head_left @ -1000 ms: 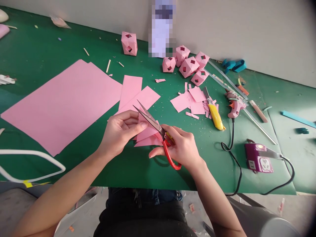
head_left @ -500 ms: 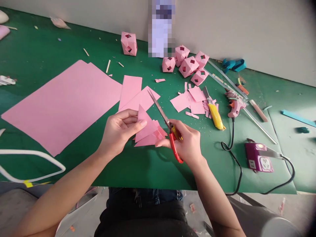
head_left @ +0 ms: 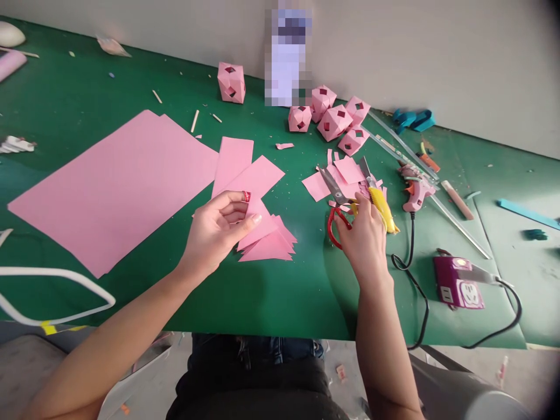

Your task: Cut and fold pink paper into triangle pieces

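Observation:
My left hand (head_left: 215,228) pinches a folded pink paper piece (head_left: 266,236) low over the green table (head_left: 284,291), near its front edge. My right hand (head_left: 365,236) has moved out to the right and holds the red-handled scissors (head_left: 335,201), whose blades lie over pink paper scraps (head_left: 345,175). A yellow utility knife (head_left: 380,201) lies right beside that hand.
A large pink sheet (head_left: 114,181) and pink strips (head_left: 238,166) cover the left and middle. Several pink paper cubes (head_left: 332,119) stand at the back. A pink glue gun (head_left: 415,189), a purple socket block (head_left: 459,286) with black cable, rulers and teal bits lie right.
My right hand has swung the scissors away from the folded paper, out to the right onto the scrap pile. The left hand keeps the paper where it was.

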`<action>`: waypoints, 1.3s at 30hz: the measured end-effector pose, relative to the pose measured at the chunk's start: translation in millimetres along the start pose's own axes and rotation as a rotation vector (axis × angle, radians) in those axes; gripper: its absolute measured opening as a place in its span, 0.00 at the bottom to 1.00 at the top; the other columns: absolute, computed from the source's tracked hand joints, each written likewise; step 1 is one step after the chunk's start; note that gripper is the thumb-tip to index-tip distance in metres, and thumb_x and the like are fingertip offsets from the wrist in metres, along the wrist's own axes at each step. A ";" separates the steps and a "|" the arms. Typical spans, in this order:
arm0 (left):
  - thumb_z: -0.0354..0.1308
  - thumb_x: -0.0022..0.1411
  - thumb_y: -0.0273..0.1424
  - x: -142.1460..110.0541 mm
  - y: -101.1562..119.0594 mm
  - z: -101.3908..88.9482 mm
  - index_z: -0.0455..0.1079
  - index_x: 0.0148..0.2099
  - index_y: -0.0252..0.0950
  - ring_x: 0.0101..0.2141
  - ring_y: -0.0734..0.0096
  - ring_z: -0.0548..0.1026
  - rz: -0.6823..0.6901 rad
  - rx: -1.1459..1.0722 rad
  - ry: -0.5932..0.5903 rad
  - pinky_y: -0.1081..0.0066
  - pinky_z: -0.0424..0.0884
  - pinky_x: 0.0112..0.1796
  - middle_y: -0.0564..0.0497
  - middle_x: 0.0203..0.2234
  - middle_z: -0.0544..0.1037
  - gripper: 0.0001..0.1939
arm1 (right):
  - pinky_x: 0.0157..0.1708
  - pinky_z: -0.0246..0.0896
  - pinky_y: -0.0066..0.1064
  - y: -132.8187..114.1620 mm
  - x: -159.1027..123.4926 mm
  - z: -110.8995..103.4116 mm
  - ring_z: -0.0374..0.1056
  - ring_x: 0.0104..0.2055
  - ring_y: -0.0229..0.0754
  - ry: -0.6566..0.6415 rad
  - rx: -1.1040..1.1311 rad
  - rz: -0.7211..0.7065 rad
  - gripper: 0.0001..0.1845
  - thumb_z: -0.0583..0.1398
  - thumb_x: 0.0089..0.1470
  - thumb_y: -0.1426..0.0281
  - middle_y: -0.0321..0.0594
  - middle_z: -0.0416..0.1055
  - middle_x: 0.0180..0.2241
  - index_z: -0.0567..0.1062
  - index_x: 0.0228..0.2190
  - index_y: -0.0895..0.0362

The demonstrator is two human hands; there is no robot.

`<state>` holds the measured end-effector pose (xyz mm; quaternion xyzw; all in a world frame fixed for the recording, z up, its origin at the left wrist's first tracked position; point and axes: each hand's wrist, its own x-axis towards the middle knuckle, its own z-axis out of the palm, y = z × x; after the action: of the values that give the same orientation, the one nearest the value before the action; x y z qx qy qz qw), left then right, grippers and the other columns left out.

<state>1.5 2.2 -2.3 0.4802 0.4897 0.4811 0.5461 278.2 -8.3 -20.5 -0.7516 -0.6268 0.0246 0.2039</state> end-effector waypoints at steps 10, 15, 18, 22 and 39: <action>0.74 0.57 0.38 1.3 5.8 -1.0 0.71 0.58 0.41 0.17 0.75 0.72 -0.252 0.012 -0.263 0.76 0.69 0.18 0.57 0.23 0.75 0.28 | 0.56 0.68 0.52 -23.6 -4.0 -13.7 0.69 0.56 0.55 0.032 0.257 -0.307 0.22 0.60 0.65 0.66 0.49 0.72 0.54 0.75 0.59 0.47; 0.71 0.61 0.42 -1.2 7.2 1.2 0.67 0.62 0.43 0.16 0.74 0.71 -0.274 0.054 -0.405 0.76 0.64 0.17 0.57 0.23 0.77 0.30 | 0.56 0.67 0.52 -48.4 -14.8 -22.4 0.66 0.61 0.55 -0.120 0.421 -0.557 0.07 0.64 0.64 0.66 0.43 0.72 0.58 0.85 0.41 0.44; 0.62 0.67 0.51 -1.1 4.0 -3.8 0.71 0.58 0.41 0.22 0.71 0.75 -0.079 0.172 -0.294 0.73 0.68 0.21 0.49 0.32 0.83 0.25 | 0.52 0.69 0.47 -47.9 -16.2 -27.7 0.72 0.52 0.51 -0.146 0.544 -0.469 0.06 0.65 0.64 0.67 0.42 0.79 0.48 0.84 0.35 0.48; 0.45 0.71 0.60 3.1 -2.0 -14.3 0.73 0.57 0.38 0.45 0.58 0.80 0.271 0.419 -0.169 0.64 0.76 0.43 0.39 0.49 0.82 0.34 | 0.37 0.69 0.34 -43.6 -16.5 -29.8 0.75 0.36 0.42 -0.469 0.600 -0.322 0.04 0.66 0.63 0.67 0.37 0.81 0.34 0.82 0.35 0.52; 0.68 0.64 0.32 -0.6 -16.7 -11.3 0.48 0.76 0.48 0.51 0.47 0.73 0.309 0.911 -0.601 0.47 0.71 0.54 0.42 0.51 0.74 0.46 | 0.54 0.70 0.57 -53.5 -29.3 2.7 0.65 0.57 0.60 -0.459 0.275 -0.396 0.30 0.71 0.56 0.59 0.54 0.69 0.56 0.71 0.55 0.56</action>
<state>-8.9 1.0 -19.6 0.8490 0.3951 0.1378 0.3226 221.2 -28.4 -11.3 -0.5554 -0.7812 0.2374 0.1576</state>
